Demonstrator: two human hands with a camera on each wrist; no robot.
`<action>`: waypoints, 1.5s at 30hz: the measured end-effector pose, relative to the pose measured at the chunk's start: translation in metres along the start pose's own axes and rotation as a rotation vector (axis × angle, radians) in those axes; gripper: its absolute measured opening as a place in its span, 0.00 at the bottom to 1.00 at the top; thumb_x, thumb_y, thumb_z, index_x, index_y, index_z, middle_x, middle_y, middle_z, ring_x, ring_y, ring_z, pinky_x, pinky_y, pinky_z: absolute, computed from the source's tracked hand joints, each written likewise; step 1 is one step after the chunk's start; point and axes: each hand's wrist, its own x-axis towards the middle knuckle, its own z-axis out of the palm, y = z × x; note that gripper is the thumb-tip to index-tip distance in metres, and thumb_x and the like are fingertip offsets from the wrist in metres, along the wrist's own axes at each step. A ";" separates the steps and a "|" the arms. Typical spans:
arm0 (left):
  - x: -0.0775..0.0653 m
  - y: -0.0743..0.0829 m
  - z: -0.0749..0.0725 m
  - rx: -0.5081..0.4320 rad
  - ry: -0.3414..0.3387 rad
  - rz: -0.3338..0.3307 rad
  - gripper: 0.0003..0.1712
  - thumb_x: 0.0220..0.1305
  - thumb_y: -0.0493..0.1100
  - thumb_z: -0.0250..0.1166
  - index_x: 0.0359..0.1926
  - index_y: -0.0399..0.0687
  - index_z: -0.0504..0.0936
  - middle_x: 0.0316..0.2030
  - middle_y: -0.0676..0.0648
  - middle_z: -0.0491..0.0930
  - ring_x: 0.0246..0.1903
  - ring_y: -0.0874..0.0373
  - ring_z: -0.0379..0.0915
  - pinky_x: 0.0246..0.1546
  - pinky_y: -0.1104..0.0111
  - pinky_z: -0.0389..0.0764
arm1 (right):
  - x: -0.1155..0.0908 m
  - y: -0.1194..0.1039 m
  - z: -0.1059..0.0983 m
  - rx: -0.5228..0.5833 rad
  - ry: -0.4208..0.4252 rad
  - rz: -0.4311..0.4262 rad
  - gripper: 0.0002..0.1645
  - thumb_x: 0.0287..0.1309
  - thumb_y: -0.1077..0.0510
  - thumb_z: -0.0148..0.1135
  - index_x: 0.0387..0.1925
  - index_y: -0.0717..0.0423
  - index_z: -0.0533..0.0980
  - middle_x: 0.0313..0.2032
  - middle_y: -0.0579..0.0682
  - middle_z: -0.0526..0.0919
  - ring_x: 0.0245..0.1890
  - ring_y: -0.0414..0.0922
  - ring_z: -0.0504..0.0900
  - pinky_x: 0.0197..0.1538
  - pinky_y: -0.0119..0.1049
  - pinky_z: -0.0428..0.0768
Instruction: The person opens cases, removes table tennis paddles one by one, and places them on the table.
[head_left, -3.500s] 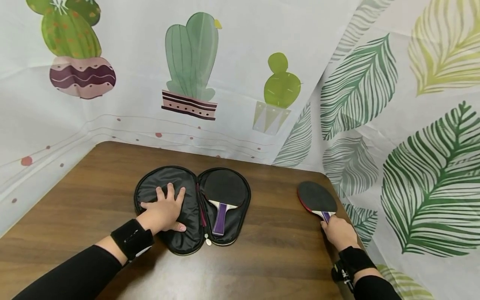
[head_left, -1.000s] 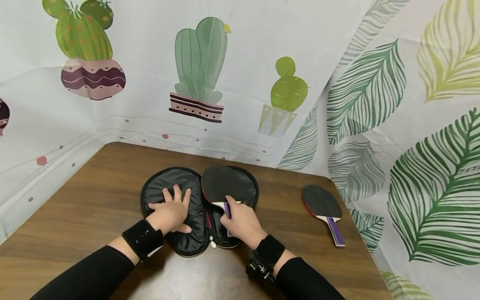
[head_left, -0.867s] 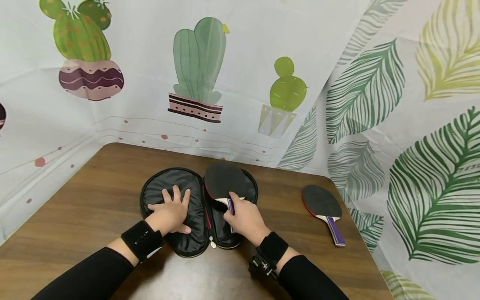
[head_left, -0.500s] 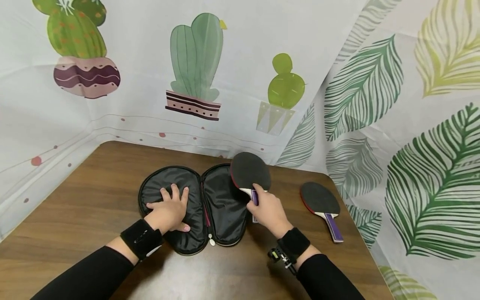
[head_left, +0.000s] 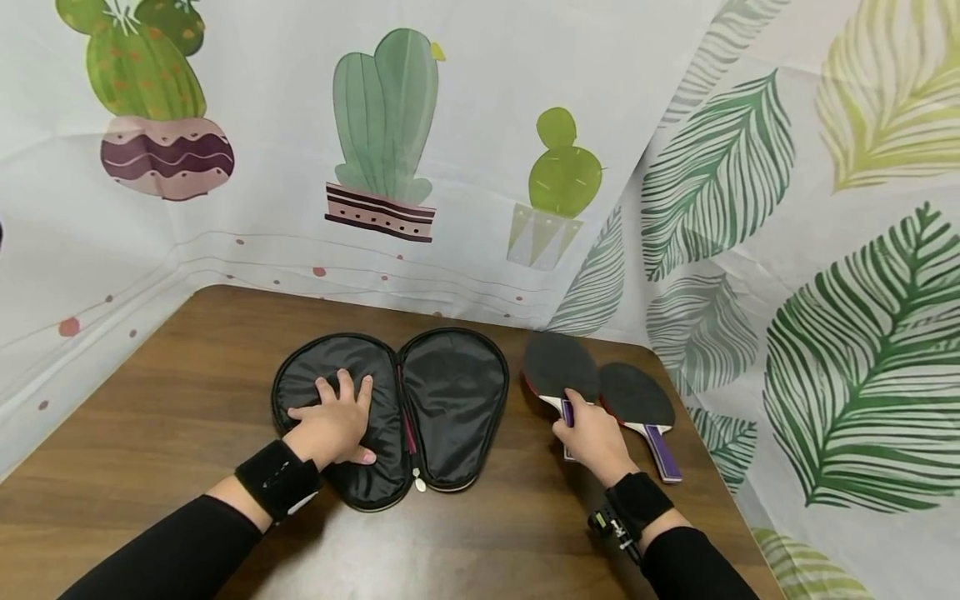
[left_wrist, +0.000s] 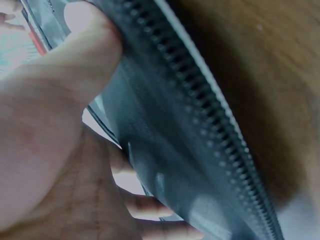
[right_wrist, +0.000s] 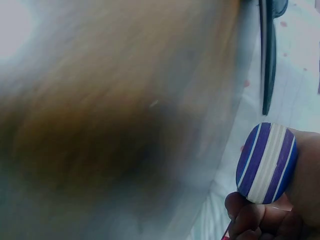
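My left hand [head_left: 330, 423] lies with spread fingers on the left half of a black zip case [head_left: 457, 408], which is unfolded flat. In the left wrist view the thumb rests on the dark lining beside the zip teeth [left_wrist: 200, 102]. My right hand [head_left: 595, 437] grips the purple-and-white handle of a table tennis paddle [head_left: 558, 367] with black rubber facing up. The striped end of that handle [right_wrist: 266, 163] shows in the right wrist view. Immediately right of the held paddle, a second paddle [head_left: 637, 396] lies on the table; the two blades meet edge to edge in the head view.
The brown wooden table [head_left: 480, 550] has its right edge close beyond the second paddle. A white cloth backdrop [head_left: 480, 125] with printed cacti and leaves stands behind and to the right. A zip pull [head_left: 419, 481] hangs at the case's near end.
The held paddle has been lifted from the case's right half and carried right to beside the other paddle, which my right hand let go of earlier. My left hand stays on the case.
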 end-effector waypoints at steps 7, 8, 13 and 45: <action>0.000 -0.002 0.002 -0.019 0.002 0.004 0.68 0.50 0.66 0.74 0.79 0.38 0.47 0.73 0.20 0.43 0.68 0.15 0.43 0.44 0.22 0.66 | 0.000 0.009 0.005 -0.008 -0.033 0.041 0.40 0.58 0.54 0.58 0.72 0.59 0.64 0.26 0.50 0.79 0.18 0.44 0.70 0.24 0.37 0.64; 0.000 -0.002 0.001 -0.020 0.002 0.003 0.68 0.50 0.66 0.74 0.79 0.38 0.47 0.73 0.20 0.43 0.68 0.15 0.43 0.44 0.22 0.66 | 0.000 0.009 0.006 -0.013 -0.037 0.044 0.40 0.58 0.54 0.58 0.72 0.58 0.63 0.27 0.51 0.80 0.19 0.44 0.70 0.24 0.37 0.65; 0.000 -0.001 -0.001 -0.019 0.002 -0.005 0.69 0.50 0.66 0.74 0.79 0.38 0.47 0.73 0.21 0.43 0.68 0.16 0.43 0.45 0.22 0.66 | 0.000 0.008 0.010 -0.003 -0.053 0.040 0.40 0.59 0.53 0.58 0.72 0.59 0.64 0.34 0.55 0.84 0.19 0.43 0.72 0.24 0.36 0.67; -0.004 -0.011 0.011 -0.022 0.094 0.062 0.68 0.49 0.71 0.71 0.78 0.39 0.50 0.73 0.21 0.46 0.67 0.16 0.47 0.40 0.25 0.71 | 0.003 -0.046 0.022 -0.087 -0.076 -0.386 0.42 0.68 0.37 0.56 0.75 0.53 0.62 0.74 0.61 0.60 0.72 0.60 0.63 0.68 0.57 0.67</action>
